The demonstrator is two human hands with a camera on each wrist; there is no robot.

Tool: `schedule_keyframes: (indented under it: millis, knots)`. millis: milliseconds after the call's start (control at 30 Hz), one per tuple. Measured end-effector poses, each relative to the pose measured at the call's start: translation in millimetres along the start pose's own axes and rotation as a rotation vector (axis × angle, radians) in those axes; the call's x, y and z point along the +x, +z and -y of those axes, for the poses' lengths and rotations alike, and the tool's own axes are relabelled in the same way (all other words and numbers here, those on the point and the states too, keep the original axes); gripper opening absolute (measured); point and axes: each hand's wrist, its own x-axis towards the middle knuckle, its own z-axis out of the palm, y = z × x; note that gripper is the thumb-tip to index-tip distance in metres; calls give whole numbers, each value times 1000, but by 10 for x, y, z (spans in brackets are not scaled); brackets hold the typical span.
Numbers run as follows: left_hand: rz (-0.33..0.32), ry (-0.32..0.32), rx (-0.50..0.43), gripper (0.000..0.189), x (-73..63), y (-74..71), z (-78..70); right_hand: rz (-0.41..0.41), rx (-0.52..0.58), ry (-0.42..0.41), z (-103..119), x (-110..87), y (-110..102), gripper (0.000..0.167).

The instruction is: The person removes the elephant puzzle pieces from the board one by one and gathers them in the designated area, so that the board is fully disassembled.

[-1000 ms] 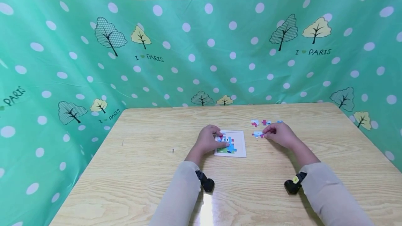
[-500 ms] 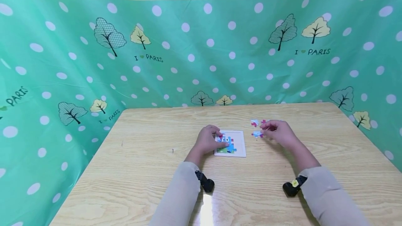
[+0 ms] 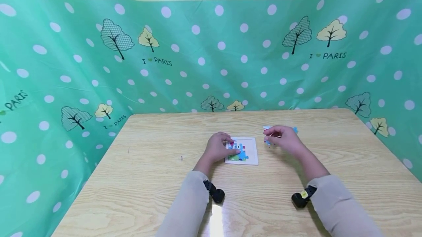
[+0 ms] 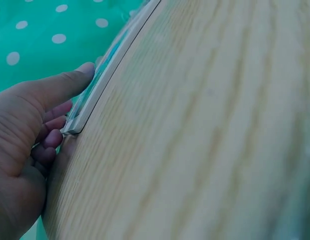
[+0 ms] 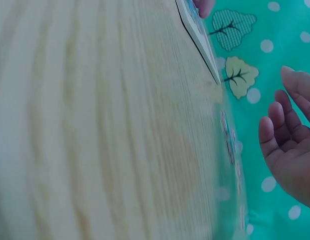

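My left hand (image 3: 219, 147) holds the white puzzle tray (image 3: 252, 156) at its left side. Its thumb (image 4: 67, 86) lies over the top, and the other fingers curl at the tray's corner. Joined jigsaw pieces (image 3: 243, 155) with a blue cartoon figure fill the tray's left part, partly hidden by that hand. My right hand (image 3: 286, 140) hovers over the loose jigsaw pieces (image 3: 266, 128) to the right of the tray. In the right wrist view, its loosely bent fingers (image 5: 266, 132) stand apart from the thumb and hold nothing. The hand covers several loose pieces in the head view.
A blue piece (image 3: 295, 130) shows beyond the right hand. The wooden table (image 3: 148, 185) ends in front of a green dotted curtain (image 3: 184, 54). A tiny scrap (image 3: 181, 158) lies left of the tray. Each wrist wears a black camera (image 3: 217, 195).
My right hand has moved left over the loose pieces, away from the piece it was at, and now covers more of them. The left hand and tray have stayed in place.
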Motion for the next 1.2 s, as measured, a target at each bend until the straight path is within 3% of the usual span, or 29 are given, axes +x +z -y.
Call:
schedule_keyframes:
  millis: [200, 300, 500, 800, 1200]
  knots:
    - [19, -20, -114, 42, -40, -30, 6, 28, -25, -12, 66, 8, 86, 27]
    - [39, -15, -125, 40, -72, -51, -14, 38, -48, -39, 89, 15, 121, 24]
    - [92, 38, -58, 39, -123, -81, -75, 59, -82, -89, 105, 32, 201, 19]
    - [127, 71, 32, 39, -164, -103, -122, 152, -94, -74, 120, 42, 335, 19]
    - [90, 114, 168, 37, -150, -97, -158, 223, -215, -95, 128, 165, 466, 19]
